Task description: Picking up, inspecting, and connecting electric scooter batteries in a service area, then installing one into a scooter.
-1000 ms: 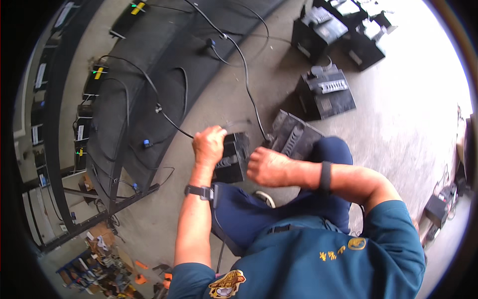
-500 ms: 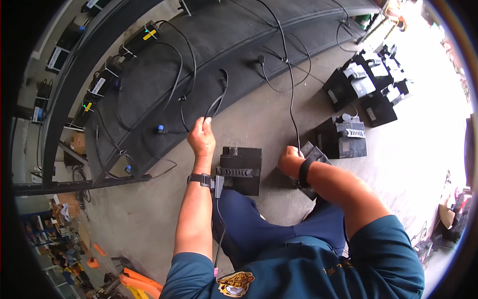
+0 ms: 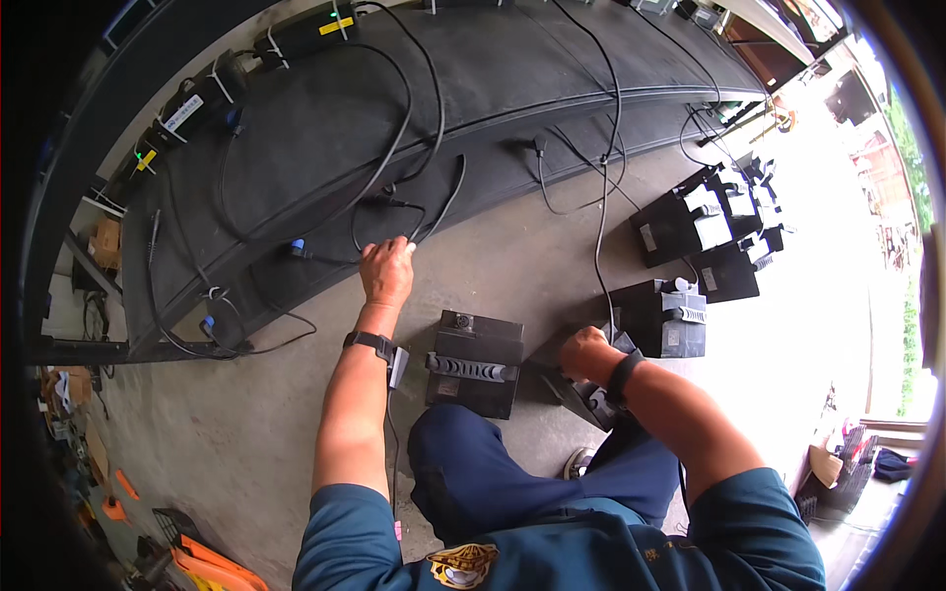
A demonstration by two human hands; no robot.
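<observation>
Concrete floor (image 3: 236, 424) meets a black shelf (image 3: 493, 74) toward twelve o'clock, left hand (image 3: 387, 274) half-curled near a cable (image 3: 461, 179), right hand (image 3: 588, 355) curled at a black box (image 3: 574, 396) toward four, both holds unclear.

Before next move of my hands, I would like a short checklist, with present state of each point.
1. Left grip firm on the dark cable: cannot tell; fingers hide it.
2. Long cable seated at its lower end: cannot tell; right grip is in the way.
3. Middle box apart from both hands: ok.
4. Its top socket without a plug: ok.
5. Blue plug left of the left grip connected: not ok; its end is free.
</observation>
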